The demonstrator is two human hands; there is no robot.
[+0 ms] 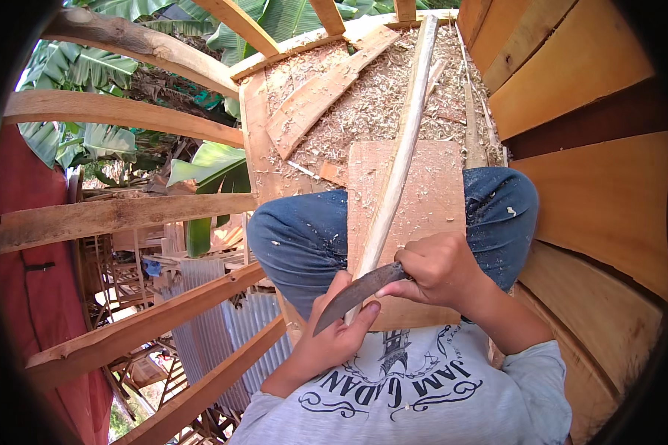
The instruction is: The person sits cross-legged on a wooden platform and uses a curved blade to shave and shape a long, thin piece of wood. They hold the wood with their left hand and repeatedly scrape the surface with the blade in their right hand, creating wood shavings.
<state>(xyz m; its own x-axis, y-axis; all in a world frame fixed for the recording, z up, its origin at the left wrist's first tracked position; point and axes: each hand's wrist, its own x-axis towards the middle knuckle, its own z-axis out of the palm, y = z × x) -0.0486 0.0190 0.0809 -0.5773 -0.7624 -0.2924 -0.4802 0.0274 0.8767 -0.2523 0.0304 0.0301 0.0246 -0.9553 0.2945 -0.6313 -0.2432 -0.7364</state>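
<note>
A long, pale wooden pole (pixel 404 152) runs from my lap to the far end of the floor. Its near end lies in my left hand (pixel 339 326), whose fingers wrap round it close to my shirt. My right hand (pixel 438 271) grips the handle of a knife (pixel 356 297) with a broad, dark, curved blade. That blade crosses over the pole near its end, just above my left hand; whether the edge touches the wood I cannot tell. Under the pole, a flat board (pixel 441 200) lies across my lap between my knees, dusted with shavings.
Wood shavings (pixel 349 100) cover the floor ahead, where a loose plank (pixel 326 93) lies. Wooden rails (pixel 126 215) with open gaps stand on the left, above corrugated sheets (pixel 204 326). Overlapping plank walls (pixel 601 200) close in on the right. Banana leaves (pixel 274 30) hang beyond.
</note>
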